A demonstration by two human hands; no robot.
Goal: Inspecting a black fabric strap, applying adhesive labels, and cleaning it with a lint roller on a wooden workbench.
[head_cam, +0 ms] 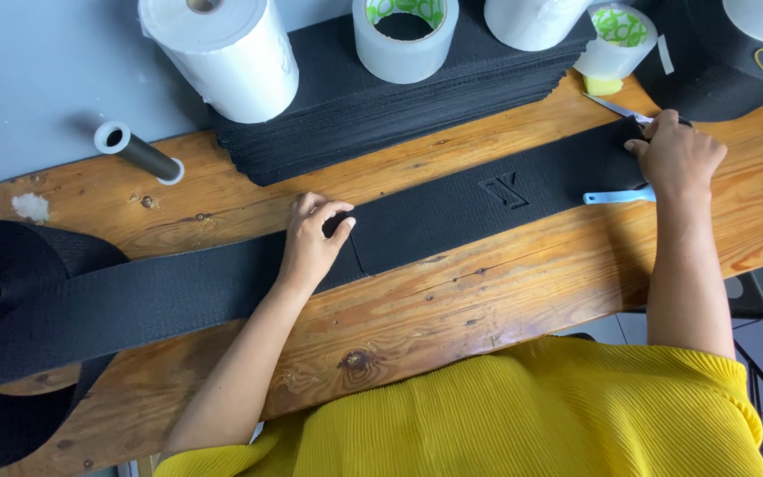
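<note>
A wide black webbing strip (161, 296) runs from a big roll (11, 265) at the left across the wooden board (452, 300). My left hand (311, 243) presses flat on it where it meets a cut black piece (487, 199) with an embossed mark. My right hand (677, 155) rests on that piece's right end, gripping scissors (615, 108) with a light blue handle (615, 196); the blade points up-left past the fingers.
A stack of cut black pieces (381, 115) lies behind. On and around it stand white film rolls (227, 53), clear tape rolls (404, 40) and a smaller tape roll (618, 40). A dark tube (139, 152) lies at the left.
</note>
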